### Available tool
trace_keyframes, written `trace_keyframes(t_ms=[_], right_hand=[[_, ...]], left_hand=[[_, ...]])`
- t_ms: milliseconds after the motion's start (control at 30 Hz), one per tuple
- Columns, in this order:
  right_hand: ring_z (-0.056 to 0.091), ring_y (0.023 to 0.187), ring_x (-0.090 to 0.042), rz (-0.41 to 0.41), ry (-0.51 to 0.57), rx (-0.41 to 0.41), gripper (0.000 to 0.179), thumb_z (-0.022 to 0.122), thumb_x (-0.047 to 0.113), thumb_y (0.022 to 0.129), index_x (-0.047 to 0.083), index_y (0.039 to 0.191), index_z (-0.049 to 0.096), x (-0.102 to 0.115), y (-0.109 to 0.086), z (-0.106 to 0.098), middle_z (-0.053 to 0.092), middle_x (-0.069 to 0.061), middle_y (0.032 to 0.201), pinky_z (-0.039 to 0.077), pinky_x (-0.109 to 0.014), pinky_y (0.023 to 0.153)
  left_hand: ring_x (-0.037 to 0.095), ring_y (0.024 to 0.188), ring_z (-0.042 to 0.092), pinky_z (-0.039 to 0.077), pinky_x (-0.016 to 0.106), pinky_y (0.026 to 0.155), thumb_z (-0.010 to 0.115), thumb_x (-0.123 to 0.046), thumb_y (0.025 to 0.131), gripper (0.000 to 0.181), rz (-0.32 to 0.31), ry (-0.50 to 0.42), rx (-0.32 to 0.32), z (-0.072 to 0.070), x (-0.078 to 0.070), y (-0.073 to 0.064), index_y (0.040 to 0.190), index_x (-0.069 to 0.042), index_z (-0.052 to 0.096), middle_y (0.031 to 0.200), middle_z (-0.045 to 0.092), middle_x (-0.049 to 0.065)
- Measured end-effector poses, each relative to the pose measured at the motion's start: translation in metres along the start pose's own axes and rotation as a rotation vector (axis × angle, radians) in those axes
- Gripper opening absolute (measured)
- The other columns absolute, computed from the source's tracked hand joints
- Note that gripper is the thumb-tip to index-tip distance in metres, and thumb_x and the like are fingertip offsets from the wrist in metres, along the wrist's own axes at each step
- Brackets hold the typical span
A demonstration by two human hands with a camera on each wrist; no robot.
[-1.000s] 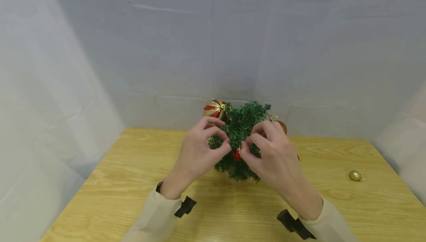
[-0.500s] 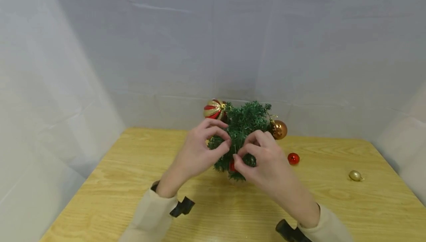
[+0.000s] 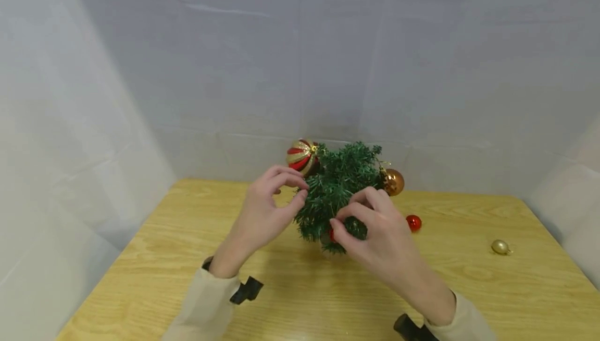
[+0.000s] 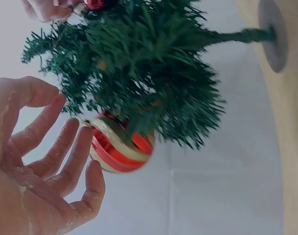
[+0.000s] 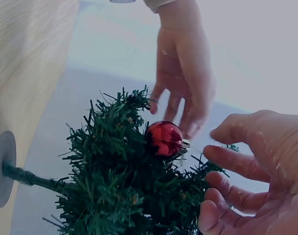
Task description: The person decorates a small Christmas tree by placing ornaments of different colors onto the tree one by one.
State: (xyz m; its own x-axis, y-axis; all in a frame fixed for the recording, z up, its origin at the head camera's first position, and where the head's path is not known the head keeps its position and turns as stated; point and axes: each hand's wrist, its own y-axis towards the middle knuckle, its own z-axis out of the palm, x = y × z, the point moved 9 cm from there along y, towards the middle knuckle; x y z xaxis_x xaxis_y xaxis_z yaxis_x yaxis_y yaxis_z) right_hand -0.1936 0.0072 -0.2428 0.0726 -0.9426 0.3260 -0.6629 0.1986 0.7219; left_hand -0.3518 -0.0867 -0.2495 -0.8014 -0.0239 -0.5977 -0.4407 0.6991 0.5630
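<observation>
A small green artificial Christmas tree (image 3: 349, 172) stands on the table. On its near side hangs a shiny red bauble (image 5: 163, 138), mostly hidden in the head view; a thin loop runs from its cap toward my right fingertips. My right hand (image 3: 382, 237) is beside the bauble, and in the right wrist view its thumb and index finger are slightly apart at the loop. To the tree's left my left hand (image 3: 260, 208) hovers with loosely bent fingers, holding nothing. Behind it hangs a red-and-gold striped bauble (image 4: 122, 149).
A copper bauble (image 3: 394, 182) hangs at the tree's right side. On the wooden table (image 3: 154, 257) to the right lie a red bauble (image 3: 413, 223) and a small gold bauble (image 3: 500, 247). Pale sheeting (image 3: 337, 70) encloses the back and sides.
The right hand came down and left with the red bauble, then shifted slightly back right. The left hand drew away from the tree to the left. The red bauble on the table came into view.
</observation>
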Motion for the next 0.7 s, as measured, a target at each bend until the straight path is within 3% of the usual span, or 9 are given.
trace_keyframes(t_ms=[167, 367, 433, 533, 600, 667, 700], right_hand=[[0.055, 0.084, -0.009, -0.036, 0.039, -0.034, 0.012, 0.083, 0.012, 0.082, 0.019, 0.085, 0.074, 0.0, -0.005, -0.01, 0.062, 0.005, 0.095, 0.047, -0.027, 0.067], [0.059, 0.087, -0.011, -0.095, 0.058, -0.024, 0.015, 0.08, 0.01, 0.083, 0.014, 0.096, 0.074, -0.008, -0.016, -0.023, 0.066, 0.001, 0.103, 0.046, -0.02, 0.067], [0.059, 0.087, -0.012, -0.105, 0.058, -0.014, 0.011, 0.075, 0.02, 0.091, 0.013, 0.099, 0.074, -0.014, -0.02, -0.027, 0.066, 0.0, 0.105, 0.044, -0.018, 0.068], [0.061, 0.088, -0.012, -0.121, 0.031, -0.015, 0.025, 0.062, 0.035, 0.101, 0.013, 0.102, 0.074, -0.024, -0.026, -0.033, 0.067, -0.001, 0.108, 0.045, -0.014, 0.072], [0.062, 0.086, -0.011, -0.124, 0.004, -0.024, 0.02, 0.066, 0.032, 0.099, 0.014, 0.103, 0.074, -0.032, -0.03, -0.039, 0.067, -0.001, 0.109, 0.047, -0.012, 0.072], [0.061, 0.085, -0.01, -0.117, -0.025, -0.028, 0.014, 0.077, 0.02, 0.09, 0.014, 0.103, 0.074, -0.04, -0.033, -0.043, 0.068, -0.001, 0.109, 0.047, -0.011, 0.072], [0.061, 0.085, -0.009, -0.117, -0.039, -0.033, 0.019, 0.08, 0.013, 0.084, 0.014, 0.102, 0.074, -0.044, -0.035, -0.046, 0.068, -0.001, 0.109, 0.047, -0.011, 0.072]], left_hand=[[0.015, 0.107, 0.064, 0.051, 0.046, 0.089, 0.071, -0.019, 0.095, 0.015, -0.045, 0.034, 0.044, 0.001, 0.016, -0.01, 0.11, -0.018, 0.074, 0.119, 0.068, -0.004], [0.015, 0.109, 0.065, 0.052, 0.04, 0.089, 0.071, -0.023, 0.096, 0.031, -0.017, 0.052, 0.134, 0.007, 0.027, -0.021, 0.127, -0.018, 0.069, 0.125, 0.068, -0.003], [0.015, 0.11, 0.065, 0.052, 0.039, 0.089, 0.071, -0.023, 0.096, 0.035, -0.001, 0.052, 0.149, 0.009, 0.03, -0.024, 0.13, -0.018, 0.067, 0.128, 0.068, -0.002], [0.016, 0.109, 0.065, 0.052, 0.038, 0.088, 0.072, -0.023, 0.096, 0.035, 0.021, 0.058, 0.153, 0.01, 0.033, -0.026, 0.13, -0.018, 0.067, 0.128, 0.068, 0.0], [0.017, 0.108, 0.066, 0.052, 0.037, 0.087, 0.072, -0.022, 0.096, 0.034, 0.033, 0.069, 0.153, 0.011, 0.035, -0.027, 0.129, -0.018, 0.067, 0.127, 0.069, 0.0], [0.017, 0.107, 0.066, 0.052, 0.036, 0.086, 0.072, -0.022, 0.096, 0.032, 0.038, 0.079, 0.152, 0.012, 0.038, -0.027, 0.128, -0.018, 0.068, 0.125, 0.069, -0.001], [0.017, 0.106, 0.066, 0.052, 0.035, 0.086, 0.072, -0.022, 0.096, 0.032, 0.041, 0.083, 0.151, 0.013, 0.039, -0.027, 0.127, -0.018, 0.068, 0.124, 0.069, -0.001]])
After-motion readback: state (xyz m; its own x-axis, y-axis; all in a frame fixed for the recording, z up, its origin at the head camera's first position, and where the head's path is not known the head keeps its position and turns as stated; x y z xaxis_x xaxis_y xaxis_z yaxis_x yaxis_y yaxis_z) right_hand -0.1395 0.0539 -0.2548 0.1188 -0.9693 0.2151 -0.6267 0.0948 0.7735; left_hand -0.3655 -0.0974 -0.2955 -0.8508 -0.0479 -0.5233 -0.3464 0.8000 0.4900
